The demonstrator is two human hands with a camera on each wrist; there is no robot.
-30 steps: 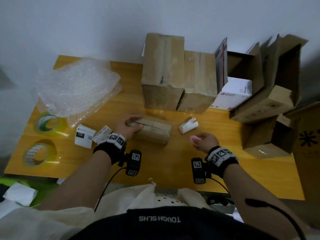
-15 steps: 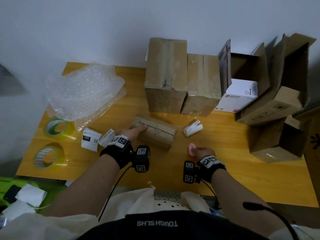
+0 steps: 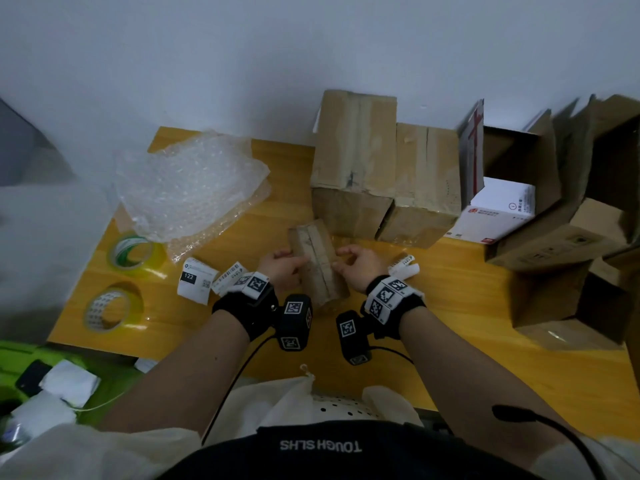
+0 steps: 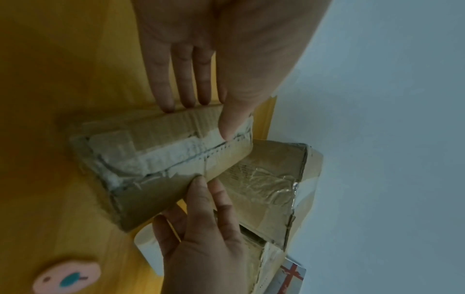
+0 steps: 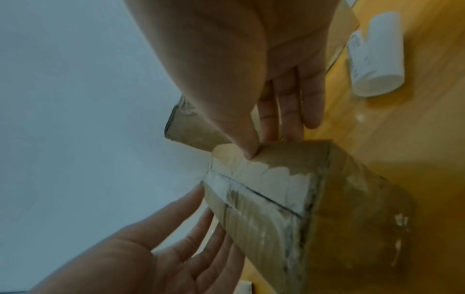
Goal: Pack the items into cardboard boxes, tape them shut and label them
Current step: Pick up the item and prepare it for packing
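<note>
Small taped cardboard box [image 3: 318,265] lies on the yellow desk [image 3: 450,306], near centre, long axis running near-to-far, its far end just in front of two larger taped boxes [image 3: 384,174] standing side by side at the far edge against the wall. Tape along the top seam of the small box is wrinkled and dirty.

Left hand [image 3: 282,270] at the left side of the small box: fingers straight along the left wall, thumb on the top face near the seam. Grip state: fingers extended, pressing, not curled round the box. Right hand [image 3: 353,266] at the right side: thumb on the top edge, fingers straight down the right wall. Grip state: likewise extended and touching. The box sits between the two hands.

Just right of the right hand, a white label roll [image 3: 403,266] lies on the desk. A pink oval item [image 4: 66,278] with a blue mark lies on the desk nearer the person, seen only in the left wrist view.

Left side of desk: bubble wrap [image 3: 187,188] at the far left, two tape rolls [image 3: 135,252] near the left edge, printed labels [image 3: 197,280] just left of the left wrist. Right side: open cardboard boxes [image 3: 571,220], one holding a white carton [image 3: 498,213].
</note>
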